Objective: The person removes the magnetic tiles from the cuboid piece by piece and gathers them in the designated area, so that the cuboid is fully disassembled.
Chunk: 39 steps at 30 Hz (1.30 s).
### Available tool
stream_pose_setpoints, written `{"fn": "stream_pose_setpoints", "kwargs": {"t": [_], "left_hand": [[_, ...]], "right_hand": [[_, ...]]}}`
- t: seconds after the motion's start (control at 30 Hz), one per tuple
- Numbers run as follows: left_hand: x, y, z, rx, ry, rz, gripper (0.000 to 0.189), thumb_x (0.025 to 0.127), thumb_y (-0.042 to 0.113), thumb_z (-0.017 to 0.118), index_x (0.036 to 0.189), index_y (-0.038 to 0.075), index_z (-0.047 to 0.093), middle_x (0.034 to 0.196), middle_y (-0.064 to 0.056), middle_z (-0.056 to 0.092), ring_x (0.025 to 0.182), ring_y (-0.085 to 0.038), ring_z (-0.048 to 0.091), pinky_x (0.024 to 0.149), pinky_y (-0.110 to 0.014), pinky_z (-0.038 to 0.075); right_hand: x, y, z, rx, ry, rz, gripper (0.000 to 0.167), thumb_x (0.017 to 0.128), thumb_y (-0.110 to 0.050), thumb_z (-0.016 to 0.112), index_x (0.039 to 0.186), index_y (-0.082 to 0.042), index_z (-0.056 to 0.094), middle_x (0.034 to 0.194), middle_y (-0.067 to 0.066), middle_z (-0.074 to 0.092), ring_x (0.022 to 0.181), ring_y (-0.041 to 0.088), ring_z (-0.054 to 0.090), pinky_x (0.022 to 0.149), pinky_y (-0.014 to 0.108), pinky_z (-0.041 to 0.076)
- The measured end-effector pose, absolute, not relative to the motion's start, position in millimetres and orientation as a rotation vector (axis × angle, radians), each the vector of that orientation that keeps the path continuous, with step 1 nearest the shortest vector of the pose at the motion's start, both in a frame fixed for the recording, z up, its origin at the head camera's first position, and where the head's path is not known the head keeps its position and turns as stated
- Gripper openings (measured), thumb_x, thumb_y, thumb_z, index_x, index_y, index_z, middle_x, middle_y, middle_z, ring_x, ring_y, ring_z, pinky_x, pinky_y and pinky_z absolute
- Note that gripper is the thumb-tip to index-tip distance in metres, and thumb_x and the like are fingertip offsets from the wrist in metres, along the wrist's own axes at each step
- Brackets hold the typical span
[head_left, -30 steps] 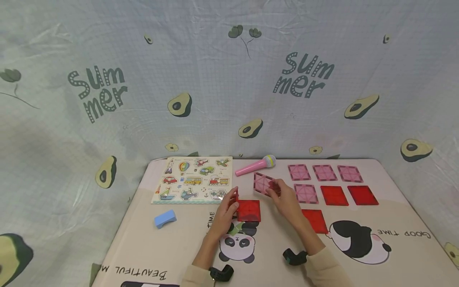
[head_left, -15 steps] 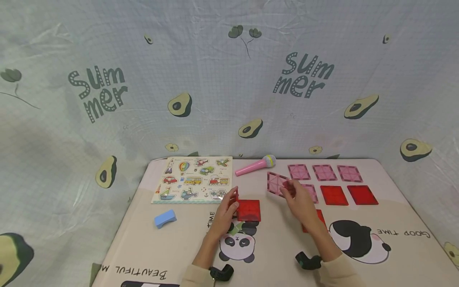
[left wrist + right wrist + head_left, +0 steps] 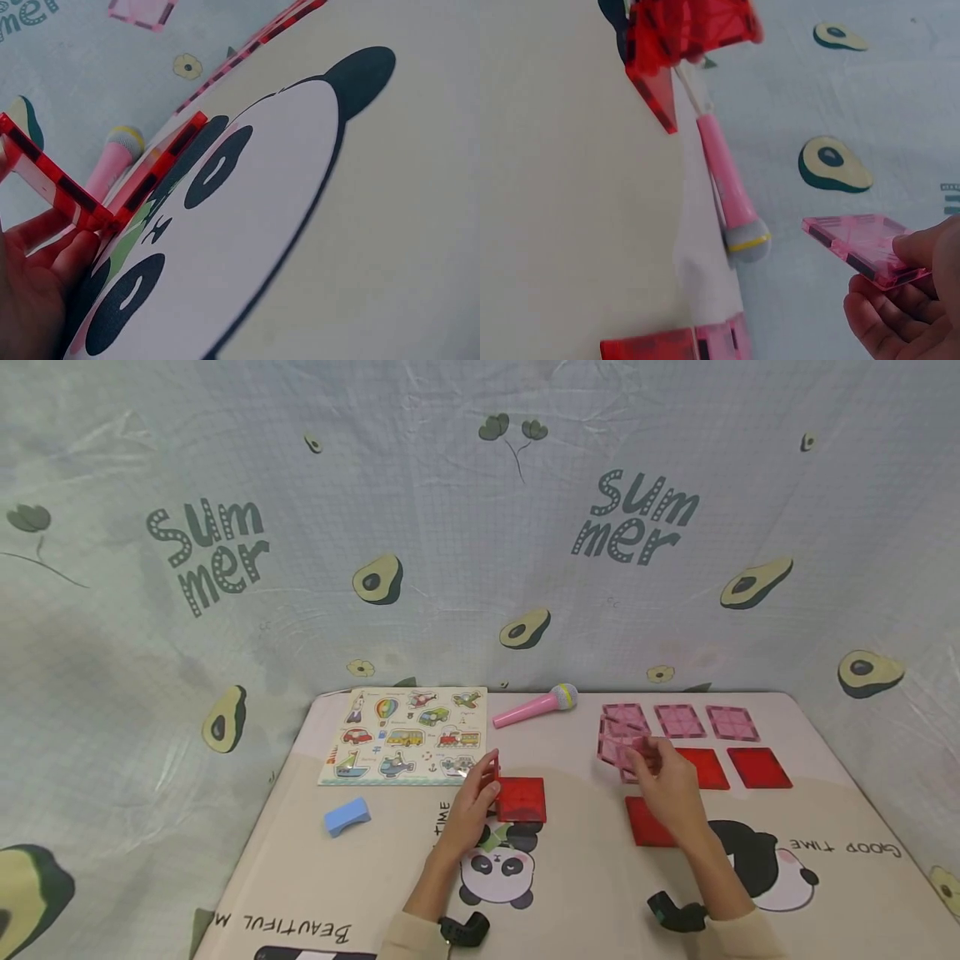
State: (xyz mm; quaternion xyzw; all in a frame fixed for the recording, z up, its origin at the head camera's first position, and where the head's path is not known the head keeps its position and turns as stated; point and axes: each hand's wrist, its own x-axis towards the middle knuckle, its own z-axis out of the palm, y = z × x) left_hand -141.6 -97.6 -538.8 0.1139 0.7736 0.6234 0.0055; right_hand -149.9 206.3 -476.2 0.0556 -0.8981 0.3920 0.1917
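My left hand [image 3: 471, 802] holds a red magnetic tile [image 3: 54, 182] on edge. This tile rises from the left side of a second red tile [image 3: 522, 800] lying flat above the panda print, and the two meet at a corner in the left wrist view. Off to the right, my right hand [image 3: 671, 789] pinches a pink magnetic tile [image 3: 859, 238] by one edge between thumb and fingers. In the right wrist view it is raised and tilted; from the head it overlaps the pink tiles at the left of the group.
More pink tiles [image 3: 679, 722] and red tiles [image 3: 759, 768] lie flat at the right, one red tile [image 3: 648, 822] nearer the front. A pink toy microphone [image 3: 534, 707] lies at the back, beside a vehicle puzzle board [image 3: 405, 735]. A blue arched block [image 3: 347, 817] sits at left.
My right hand has carried the pink tile rightward, from beside the flat red tile to over the pink tiles. The left hand and its red tile have stayed in place.
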Motion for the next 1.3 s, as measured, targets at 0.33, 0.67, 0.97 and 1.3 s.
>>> {"fn": "stream_pose_setpoints", "kwargs": {"t": [0.33,0.67,0.97,1.3], "left_hand": [[-132.5,-102.0,-510.7,0.402,2.391,1.902,0.056,0.105,0.017,0.043,0.158,0.013,0.028,0.154,-0.026,0.038,0.14,-0.043,0.045,0.11,-0.053,0.048],[-132.2,-101.6,-507.8,0.397,2.398,1.886,0.058,0.103,0.016,0.044,0.158,0.013,0.027,0.154,-0.025,0.039,0.14,-0.043,0.045,0.108,-0.052,0.049],[-132.1,-102.0,-508.0,0.4,2.386,1.893,0.057,0.104,0.017,0.043,0.158,0.01,0.027,0.155,-0.027,0.038,0.141,-0.045,0.043,0.11,-0.054,0.047],[-133.3,-101.8,-510.3,0.398,2.369,1.916,0.056,0.104,0.016,0.042,0.158,0.009,0.027,0.154,-0.028,0.038,0.14,-0.046,0.043,0.111,-0.055,0.046]], "right_hand": [[-136.2,228.7,-474.4,0.047,-2.501,1.023,0.029,0.098,-0.016,0.065,0.117,0.006,0.06,0.097,0.02,0.07,0.08,0.012,0.057,0.07,-0.005,0.038],[-124.1,252.1,-480.8,-0.099,-2.485,1.012,0.036,0.098,-0.015,0.064,0.125,0.009,0.058,0.102,0.027,0.07,0.08,0.035,0.07,0.068,-0.008,0.036],[-113.0,269.5,-490.2,-0.26,-2.518,1.01,0.047,0.099,-0.017,0.062,0.138,0.007,0.052,0.111,0.03,0.067,0.082,0.04,0.07,0.063,-0.007,0.036],[-104.6,290.0,-507.1,-0.445,-2.528,1.041,0.045,0.101,-0.022,0.06,0.14,0.0,0.053,0.114,0.026,0.068,0.064,-0.012,0.054,0.06,-0.004,0.039]]}}
